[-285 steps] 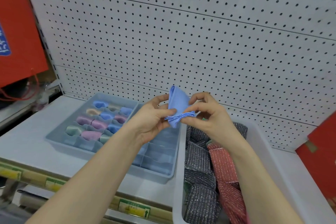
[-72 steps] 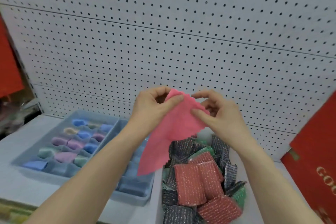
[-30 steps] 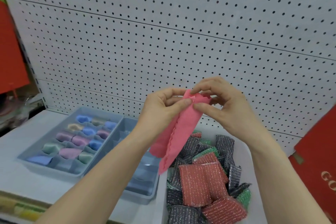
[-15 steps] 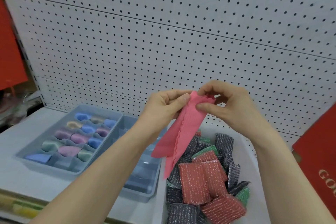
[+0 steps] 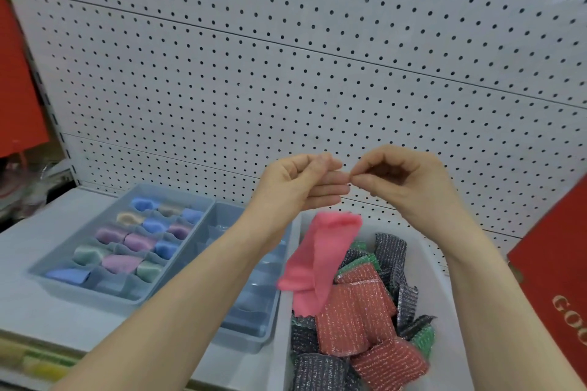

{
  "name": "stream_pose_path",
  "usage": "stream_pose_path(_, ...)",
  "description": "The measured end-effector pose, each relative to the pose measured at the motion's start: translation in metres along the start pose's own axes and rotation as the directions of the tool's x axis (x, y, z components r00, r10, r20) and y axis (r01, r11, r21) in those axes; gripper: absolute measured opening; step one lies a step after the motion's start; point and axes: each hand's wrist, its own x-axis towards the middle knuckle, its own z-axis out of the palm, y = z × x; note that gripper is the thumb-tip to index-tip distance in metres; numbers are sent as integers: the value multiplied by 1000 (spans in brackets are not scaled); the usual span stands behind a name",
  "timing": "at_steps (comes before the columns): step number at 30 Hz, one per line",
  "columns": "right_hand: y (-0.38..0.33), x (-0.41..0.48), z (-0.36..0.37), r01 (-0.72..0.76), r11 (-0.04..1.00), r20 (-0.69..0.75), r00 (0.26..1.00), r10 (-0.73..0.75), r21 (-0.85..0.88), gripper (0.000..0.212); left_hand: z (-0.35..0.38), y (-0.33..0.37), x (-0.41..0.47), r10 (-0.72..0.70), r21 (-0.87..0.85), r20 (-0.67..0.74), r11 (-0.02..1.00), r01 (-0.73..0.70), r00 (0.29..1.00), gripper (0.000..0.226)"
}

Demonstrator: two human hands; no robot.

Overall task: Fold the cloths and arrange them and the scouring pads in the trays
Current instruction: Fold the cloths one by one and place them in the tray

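While both hands are raised before the pegboard (image 5: 286, 73), fingertips nearly meeting, the left hand (image 5: 298, 184) has its fingers straight and together, holding nothing, and the right hand (image 5: 403, 181) is curled, thumb tip against forefinger. The pink cloth (image 5: 320, 257) (blurred) is below, apart from both, its long axis slanting down-left over the white bin (image 5: 283, 343) of scouring pads (image 5: 355, 317). Folded cloths (image 5: 136, 241) fill the left tray (image 5: 95, 295).

Soft matt cloth (image 5: 320, 251); rough, glittering scouring pads (image 5: 355, 320); smooth plastic trays (image 5: 95, 297); matt perforated pegboard (image 5: 286, 73).
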Motion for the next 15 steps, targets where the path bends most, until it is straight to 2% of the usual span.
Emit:
stream_pose_path(2,1,0,3,-4,1000,-15,1000,4,-24,11,0,0,-2,-6,-19,28,1000,7,1000,26)
stream_pose_path(5,4,-2,8,-17,993,-1,1000,17,-117,13,-4,-6,-2,-18,26,13,1000,17,1000,23)
stream_pose_path(8,17,-11,10,-103,968,75,990,123,-228,17,-14,-23,-2,-47,122,-40,991,51,998,17)
stream_pose_path(10,36,-22,19,-150,905,220,942,253,-397,17,-24,-43,-3,-77,272,-69,958,93,995,15)
stream_pose_path(12,61,-39,40,-164,812,350,841,412,-561,17,-34,-66,-8,-103,439,-92,888,133,990,16)
stream_pose_path(13,76,-50,53,-185,779,374,796,476,-599,17,-38,-78,-10,-118,487,-105,860,155,987,18)
stream_pose_path(15,101,-70,77,-268,744,342,759,554,-612,16,-44,-95,-15,-158,523,-139,827,208,978,24)
